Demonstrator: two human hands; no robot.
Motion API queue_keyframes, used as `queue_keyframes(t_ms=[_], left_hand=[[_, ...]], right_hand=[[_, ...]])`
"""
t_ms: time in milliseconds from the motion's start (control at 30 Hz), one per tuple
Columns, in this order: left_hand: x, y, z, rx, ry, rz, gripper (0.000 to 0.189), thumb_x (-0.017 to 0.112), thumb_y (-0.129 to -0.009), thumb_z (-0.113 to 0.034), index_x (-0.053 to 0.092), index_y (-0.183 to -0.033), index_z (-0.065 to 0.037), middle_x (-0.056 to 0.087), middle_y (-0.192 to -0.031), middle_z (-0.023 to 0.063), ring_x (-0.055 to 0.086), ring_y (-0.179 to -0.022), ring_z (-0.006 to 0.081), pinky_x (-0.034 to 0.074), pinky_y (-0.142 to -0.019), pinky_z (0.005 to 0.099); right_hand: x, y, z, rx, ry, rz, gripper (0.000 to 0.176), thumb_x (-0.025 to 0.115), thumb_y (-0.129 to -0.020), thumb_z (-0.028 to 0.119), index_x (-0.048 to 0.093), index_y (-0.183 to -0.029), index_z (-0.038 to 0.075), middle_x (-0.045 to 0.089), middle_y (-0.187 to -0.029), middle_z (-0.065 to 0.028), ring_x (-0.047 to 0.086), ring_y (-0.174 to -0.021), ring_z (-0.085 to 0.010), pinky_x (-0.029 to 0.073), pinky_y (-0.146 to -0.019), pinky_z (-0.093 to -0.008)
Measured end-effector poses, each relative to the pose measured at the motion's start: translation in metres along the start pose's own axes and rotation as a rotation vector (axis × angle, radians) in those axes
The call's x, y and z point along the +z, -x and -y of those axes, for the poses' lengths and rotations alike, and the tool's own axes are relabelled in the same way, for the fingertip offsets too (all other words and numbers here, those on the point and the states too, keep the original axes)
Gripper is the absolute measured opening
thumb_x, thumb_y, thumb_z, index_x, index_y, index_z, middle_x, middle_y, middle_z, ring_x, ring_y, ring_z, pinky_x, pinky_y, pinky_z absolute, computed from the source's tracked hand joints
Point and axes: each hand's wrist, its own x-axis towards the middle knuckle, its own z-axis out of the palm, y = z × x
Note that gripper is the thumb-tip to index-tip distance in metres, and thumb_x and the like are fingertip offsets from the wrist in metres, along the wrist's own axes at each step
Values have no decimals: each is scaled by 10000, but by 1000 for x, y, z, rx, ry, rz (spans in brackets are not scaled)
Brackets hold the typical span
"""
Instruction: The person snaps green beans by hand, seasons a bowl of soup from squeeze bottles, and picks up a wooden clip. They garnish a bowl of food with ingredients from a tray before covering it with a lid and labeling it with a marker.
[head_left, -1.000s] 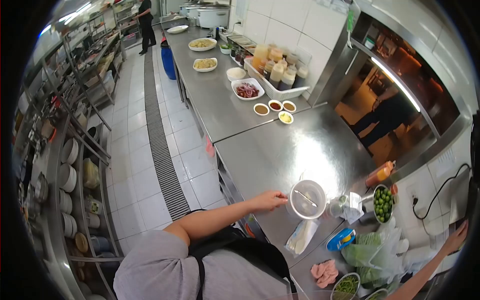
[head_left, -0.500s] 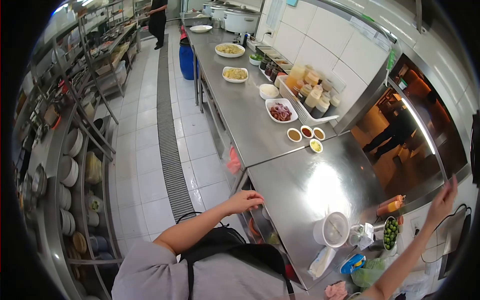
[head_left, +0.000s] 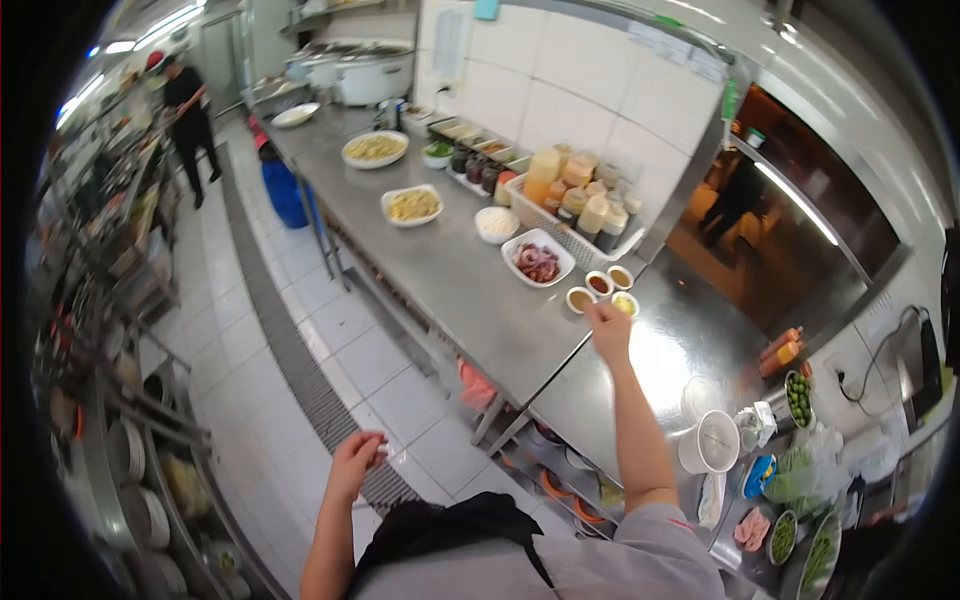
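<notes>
Steel, brushed and glaring under the lights, makes up the long desk (head_left: 470, 290) I am looking down on. 4 small round sauce bowls (head_left: 600, 284) sit in a cluster near the seam where 2 sections of it meet. They are white-rimmed, with brown, red and yellow fills.

My right hand (head_left: 610, 335) reaches them on a straight arm, fingertips (head_left: 598, 312) between the 2 front bowls. I cannot tell whether the grip is pinching a rim or only gathered beside it. My left hand (head_left: 355, 460) hangs low over the tiled floor (head_left: 350, 350), its grip loosely curled and slack, holding nothing.

Behind the bowls stand a square white dish (head_left: 538, 262) of red onion and a white mesh basket (head_left: 585, 215) of squeeze bottles. A white tub (head_left: 715, 440) stands further right along the desk. Pale glossy wall tiles (head_left: 560, 90) back it all.
</notes>
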Motion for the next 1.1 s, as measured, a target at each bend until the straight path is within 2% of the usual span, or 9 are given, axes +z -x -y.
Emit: queue_keyframes(t_ms=[167,333,667,800,833,867,933,1033,1100], left_hand=[[-2,-26,-6,-60,37,2,185,481,-867,-147,555,-973,-16,597,-898,56,573,-724,118,458,-604,223],[2,-75,-30,-62,24,93,184,476,-869,-149,550,-987,-28,600,-918,58,581,-750,131,461,-633,232],[32,-225,-120,27,-137,159,167,476,-863,-126,554,-969,-23,596,-907,54,568,-760,131,438,-666,239],[53,-259,-142,45,-153,211,190,492,-860,-142,556,-984,-13,596,-916,58,568,-780,128,438,-672,236],[55,-267,-142,38,-185,225,197,496,-862,-152,555,-986,-11,595,-920,59,567,-784,127,440,-678,238],[54,-275,-137,16,-222,238,205,501,-863,-162,555,-988,-9,595,-923,59,566,-788,126,442,-684,241],[52,-285,-133,-5,-304,263,230,502,-871,-176,547,-1016,-4,594,-929,53,564,-794,124,441,-700,242],[58,-290,-140,-90,-238,266,202,479,-873,-148,543,-1015,-19,582,-965,33,553,-823,107,416,-711,226],[58,-295,-143,-121,-223,262,199,476,-871,-137,540,-1021,-22,580,-970,35,552,-826,104,415,-713,224]], right_hand=[[56,-30,-23,51,-82,-51,214,602,-767,129,606,-959,36,579,-606,-69,544,-527,-139,435,-525,-271],[41,-128,-21,88,134,-68,645,515,-766,102,237,-1347,151,578,-616,-163,580,-554,-309,452,-538,-406],[-71,-398,-60,259,666,-376,759,449,-712,99,94,-1379,170,597,-849,-244,597,-799,-372,469,-706,-433],[-100,-462,-69,431,796,-304,728,430,-741,165,85,-1381,181,553,-1057,-238,556,-961,-373,437,-813,-464],[-111,-489,-102,396,805,-311,732,440,-740,190,86,-1381,173,549,-1075,-233,550,-972,-376,436,-817,-461],[-120,-508,-128,273,909,-367,809,468,-702,206,31,-1373,87,610,-665,-195,617,-647,-318,474,-680,-421],[-149,-550,-178,232,1002,-370,535,453,-805,298,380,-1252,13,601,-605,-106,595,-524,-217,480,-597,-357],[-111,-514,-112,280,760,-412,668,424,-734,24,145,-1340,-7,596,-697,-240,602,-516,-300,517,-467,-378],[-97,-498,-99,-185,805,-697,440,579,-743,192,436,-1124,26,586,-819,-272,567,-786,-418,462,-678,-447]])
